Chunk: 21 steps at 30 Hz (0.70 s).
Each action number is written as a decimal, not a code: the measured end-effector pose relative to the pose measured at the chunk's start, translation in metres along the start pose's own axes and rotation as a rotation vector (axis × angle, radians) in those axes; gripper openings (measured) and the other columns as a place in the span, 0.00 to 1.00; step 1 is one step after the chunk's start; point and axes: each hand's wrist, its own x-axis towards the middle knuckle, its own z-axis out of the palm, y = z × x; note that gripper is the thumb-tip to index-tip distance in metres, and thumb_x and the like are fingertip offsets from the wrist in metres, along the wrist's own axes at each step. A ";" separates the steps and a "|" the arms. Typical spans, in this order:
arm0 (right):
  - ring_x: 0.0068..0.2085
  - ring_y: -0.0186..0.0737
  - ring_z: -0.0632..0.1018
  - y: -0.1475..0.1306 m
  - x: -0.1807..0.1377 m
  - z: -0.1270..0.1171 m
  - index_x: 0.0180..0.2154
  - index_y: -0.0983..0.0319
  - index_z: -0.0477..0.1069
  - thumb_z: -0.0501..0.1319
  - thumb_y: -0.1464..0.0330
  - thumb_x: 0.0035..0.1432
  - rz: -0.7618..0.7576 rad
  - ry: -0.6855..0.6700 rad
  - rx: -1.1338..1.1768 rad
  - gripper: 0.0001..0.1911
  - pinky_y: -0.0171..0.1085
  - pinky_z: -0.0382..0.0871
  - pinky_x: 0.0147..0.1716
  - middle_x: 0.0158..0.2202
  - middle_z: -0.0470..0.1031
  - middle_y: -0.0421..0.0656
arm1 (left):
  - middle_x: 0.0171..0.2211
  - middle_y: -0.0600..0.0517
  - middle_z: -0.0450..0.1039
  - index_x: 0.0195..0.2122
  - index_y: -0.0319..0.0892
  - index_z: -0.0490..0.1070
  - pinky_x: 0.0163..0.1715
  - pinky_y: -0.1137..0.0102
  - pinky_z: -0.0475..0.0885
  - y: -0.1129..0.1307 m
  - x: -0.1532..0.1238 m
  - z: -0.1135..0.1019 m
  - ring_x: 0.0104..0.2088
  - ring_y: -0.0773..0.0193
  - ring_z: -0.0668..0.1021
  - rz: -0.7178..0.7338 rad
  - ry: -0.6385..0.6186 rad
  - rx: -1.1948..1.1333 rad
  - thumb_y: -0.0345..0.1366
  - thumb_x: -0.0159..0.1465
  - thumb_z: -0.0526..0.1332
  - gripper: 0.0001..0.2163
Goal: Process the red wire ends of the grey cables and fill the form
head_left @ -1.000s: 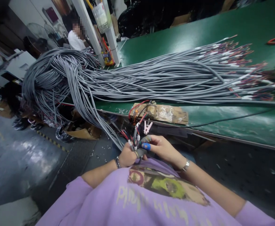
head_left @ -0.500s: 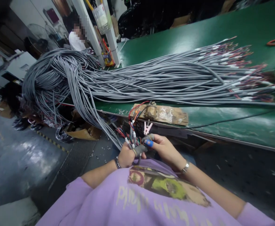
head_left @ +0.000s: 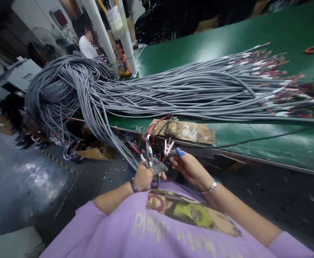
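My left hand point(head_left: 144, 177), a grey cover on its thumb, is closed around several grey cables point(head_left: 149, 156). Their white-banded ends fan out above the fist into thin coloured wires point(head_left: 136, 147). To its right, my right hand point(head_left: 190, 166) is pinched, with a blue band and grey covers on the fingers. The fingertips are right beside a pink clothespin point(head_left: 169, 147) at the bench edge; whether they touch it I cannot tell. An orange wire runs from the bundle toward these fingers, but what they grip is hidden.
A worn wooden block point(head_left: 191, 132) lies on the edge of the green bench point(head_left: 253, 141). Behind it stretches a large heap of grey cables point(head_left: 173, 91), draping off the left side. A cardboard box point(head_left: 97, 152) stands below. A person point(head_left: 87, 46) is at the back left.
My right hand has moved up and right, away from the left hand, to beside the clothespin. The left hand keeps its hold on the cables, which have tilted slightly left.
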 end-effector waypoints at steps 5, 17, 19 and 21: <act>0.24 0.33 0.67 -0.003 0.020 0.007 0.27 0.61 0.75 0.68 0.47 0.43 0.002 -0.053 0.041 0.23 0.34 0.62 0.24 0.23 0.71 0.40 | 0.12 0.50 0.69 0.17 0.37 0.72 0.18 0.72 0.65 0.006 0.004 0.008 0.15 0.67 0.71 -0.053 0.001 -0.027 0.54 0.43 0.71 0.22; 0.29 0.39 0.74 0.005 0.030 0.009 0.30 0.60 0.78 0.72 0.51 0.39 0.000 -0.036 0.200 0.21 0.40 0.70 0.35 0.26 0.77 0.41 | 0.11 0.52 0.68 0.17 0.38 0.72 0.18 0.74 0.62 0.001 0.010 0.012 0.15 0.69 0.69 -0.061 0.046 -0.019 0.51 0.43 0.71 0.20; 0.28 0.38 0.74 0.006 0.031 0.010 0.29 0.60 0.78 0.73 0.51 0.37 -0.016 -0.022 0.198 0.21 0.40 0.70 0.35 0.25 0.76 0.40 | 0.11 0.52 0.68 0.17 0.38 0.72 0.18 0.74 0.62 -0.001 0.011 0.012 0.15 0.69 0.69 -0.076 0.045 -0.021 0.51 0.42 0.71 0.19; 0.28 0.38 0.73 0.007 0.032 0.010 0.29 0.60 0.78 0.73 0.52 0.38 -0.019 -0.024 0.205 0.21 0.39 0.70 0.35 0.25 0.76 0.40 | 0.11 0.52 0.68 0.17 0.38 0.72 0.18 0.74 0.62 -0.001 0.011 0.013 0.14 0.69 0.69 -0.082 0.046 -0.023 0.51 0.42 0.71 0.19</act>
